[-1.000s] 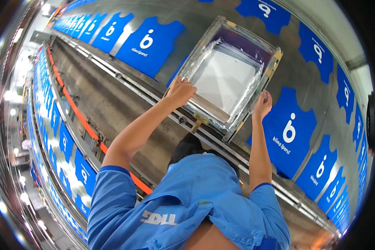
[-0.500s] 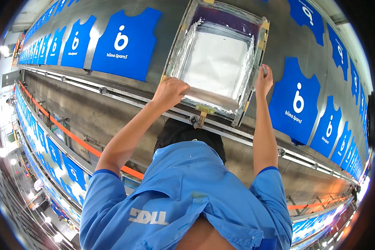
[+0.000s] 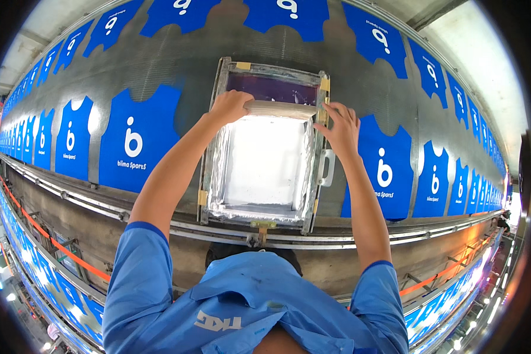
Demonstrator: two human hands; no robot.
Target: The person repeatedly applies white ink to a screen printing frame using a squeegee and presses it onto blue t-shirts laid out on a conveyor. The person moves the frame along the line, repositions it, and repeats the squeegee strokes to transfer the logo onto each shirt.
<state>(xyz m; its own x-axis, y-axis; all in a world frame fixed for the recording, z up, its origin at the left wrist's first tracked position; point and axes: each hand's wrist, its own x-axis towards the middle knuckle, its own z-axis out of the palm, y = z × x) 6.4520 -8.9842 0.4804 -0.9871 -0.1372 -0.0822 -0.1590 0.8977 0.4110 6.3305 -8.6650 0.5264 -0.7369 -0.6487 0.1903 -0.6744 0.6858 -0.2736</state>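
A screen-printing frame (image 3: 280, 71) with taped metal rails lies on the long grey table in front of me. White ink (image 3: 264, 162) coats the middle of its mesh, with thick smears along the sides. Across the far part of the mesh lies a wooden squeegee (image 3: 284, 110), below a dark purple strip. My left hand (image 3: 231, 107) is closed on the squeegee's left end. At its right end, over the right rail, is my right hand (image 3: 340, 125), thumb and fingers apart. A pale handle (image 3: 328, 168) on that rail has no hand on it.
Blue vest-shaped fabric pieces (image 3: 131, 168) with white prints lie in rows on both sides and along the far side. A metal rail (image 3: 177, 223) runs along the table's near edge. An orange strip (image 3: 65, 249) and another table of blue pieces lie behind me.
My left hand has pushed the squeegee from the frame's near end to its far end. My right hand has left the side handle and moved up to the squeegee's right end.
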